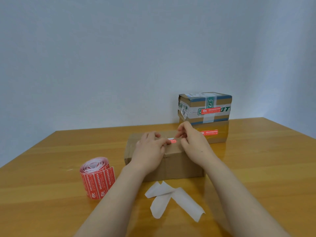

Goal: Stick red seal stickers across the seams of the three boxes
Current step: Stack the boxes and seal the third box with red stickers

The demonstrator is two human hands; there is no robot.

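Backing strips (185, 201) nearest; left hand (150, 148), right hand (195, 142) pinch red sticker (173, 142) on box (179, 165); rear box (193, 104): "GT".

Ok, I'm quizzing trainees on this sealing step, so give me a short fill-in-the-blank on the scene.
The sticker roll stands to the ____ of the near box.
The stacked boxes behind it number ____.
The peeled backing strips are ____ in colour.
Missing: left; two; white.

Red sticker (173, 142) half hidden, lettering illegible
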